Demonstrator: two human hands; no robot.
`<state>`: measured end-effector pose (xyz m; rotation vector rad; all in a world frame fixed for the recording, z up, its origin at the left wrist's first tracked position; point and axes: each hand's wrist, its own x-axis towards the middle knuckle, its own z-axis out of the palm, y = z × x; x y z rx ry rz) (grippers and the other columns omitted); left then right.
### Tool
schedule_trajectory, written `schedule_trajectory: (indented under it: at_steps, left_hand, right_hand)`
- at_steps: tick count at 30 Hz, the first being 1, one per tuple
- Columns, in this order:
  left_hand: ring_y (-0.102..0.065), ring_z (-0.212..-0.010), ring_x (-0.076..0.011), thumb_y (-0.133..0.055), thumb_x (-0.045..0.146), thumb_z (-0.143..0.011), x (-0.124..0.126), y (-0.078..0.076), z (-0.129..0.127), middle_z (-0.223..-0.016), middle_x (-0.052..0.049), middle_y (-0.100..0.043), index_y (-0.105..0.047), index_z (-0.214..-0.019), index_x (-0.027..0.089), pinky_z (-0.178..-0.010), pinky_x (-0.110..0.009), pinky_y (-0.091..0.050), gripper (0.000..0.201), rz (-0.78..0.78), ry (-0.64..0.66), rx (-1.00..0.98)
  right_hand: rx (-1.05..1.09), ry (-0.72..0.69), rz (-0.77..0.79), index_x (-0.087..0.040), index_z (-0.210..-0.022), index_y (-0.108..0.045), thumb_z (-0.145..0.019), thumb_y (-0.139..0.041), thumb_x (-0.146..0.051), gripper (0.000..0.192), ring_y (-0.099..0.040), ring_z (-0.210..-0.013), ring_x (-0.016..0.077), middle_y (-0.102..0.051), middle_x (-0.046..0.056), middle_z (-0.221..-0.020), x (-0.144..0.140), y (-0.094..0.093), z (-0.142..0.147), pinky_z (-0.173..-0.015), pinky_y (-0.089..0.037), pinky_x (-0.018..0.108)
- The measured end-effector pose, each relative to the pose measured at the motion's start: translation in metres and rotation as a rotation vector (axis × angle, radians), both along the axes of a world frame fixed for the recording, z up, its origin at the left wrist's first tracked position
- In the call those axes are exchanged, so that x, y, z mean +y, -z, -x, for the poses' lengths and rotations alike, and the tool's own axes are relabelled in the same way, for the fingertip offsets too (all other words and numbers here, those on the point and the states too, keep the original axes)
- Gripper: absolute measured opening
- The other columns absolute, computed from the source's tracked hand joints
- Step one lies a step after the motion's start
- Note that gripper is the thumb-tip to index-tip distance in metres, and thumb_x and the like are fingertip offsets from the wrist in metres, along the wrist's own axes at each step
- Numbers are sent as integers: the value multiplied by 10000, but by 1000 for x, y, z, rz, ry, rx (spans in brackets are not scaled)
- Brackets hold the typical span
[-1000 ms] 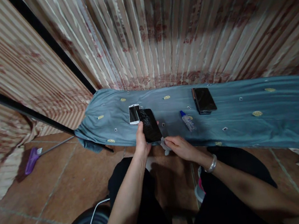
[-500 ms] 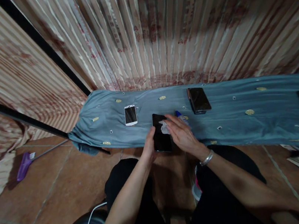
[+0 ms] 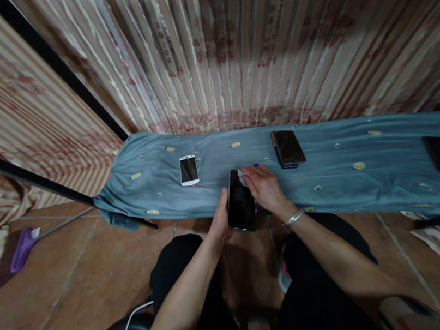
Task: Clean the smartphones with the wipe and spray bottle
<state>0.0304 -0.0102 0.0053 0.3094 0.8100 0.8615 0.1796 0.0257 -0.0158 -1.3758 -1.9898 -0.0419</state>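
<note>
The left hand is gripping a dark phone while the right hand is pinching pale tissue at its one o'clock, seemingly for wiping, the next stroke needing steady support.

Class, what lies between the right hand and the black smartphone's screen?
The head view shows a crumpled whitish wipe there, between the fingertips of the right hand and the black smartphone that the left hand holds.

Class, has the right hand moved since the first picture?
Yes: the right hand has moved forward, closer to the stacked dark devices on the cloth.
</note>
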Motion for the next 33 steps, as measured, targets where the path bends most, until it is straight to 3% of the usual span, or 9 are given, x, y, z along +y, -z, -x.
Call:
schedule_trajectory:
  at_steps: [8, 17, 27, 33]
  left_hand:
    - [-719, -918, -251, -326, 517, -972, -2, 2, 1, -967, -126, -758, -678, -1171, 134, -868, -408, -564, 557, -69, -35, 6]
    - [-623, -1165, -276, -412, 542, -942, -1, -1, 0, -1122, -92, -730, -654, -1227, 181, -1031, -412, -455, 520, -128, -140, -21]
    - [-681, -1030, -245, -453, 630, -885, 7, 3, 9, -947, -73, -742, -709, -998, 167, -945, -370, -518, 541, -19, -231, 27]
    - [-714, -914, -231, -333, 601, -938, 15, -1, 17, -809, -84, -741, -709, -941, 150, -848, -351, -556, 588, 30, -287, 23]
  right_hand:
    - [42, -75, -12, -145, -1295, -590, -995, -330, -210, 402, -565, -1131, 268, -636, 141, -1254, -4, -3, 13, -1020, -450, 460]
    - [110, -210, 51, -162, -1357, -544, -982, -316, -191, 439, -535, -1171, 265, -592, 140, -1308, -17, -8, 27, -1031, -458, 459]
    - [115, -337, 110, -207, -1366, -542, -968, -337, -159, 450, -549, -1143, 257, -600, 123, -1291, -39, -12, 41, -994, -500, 451]
    - [194, -432, 84, -213, -1257, -623, -978, -379, -170, 373, -588, -1084, 230, -643, 104, -1223, -52, -11, 51, -944, -525, 417]
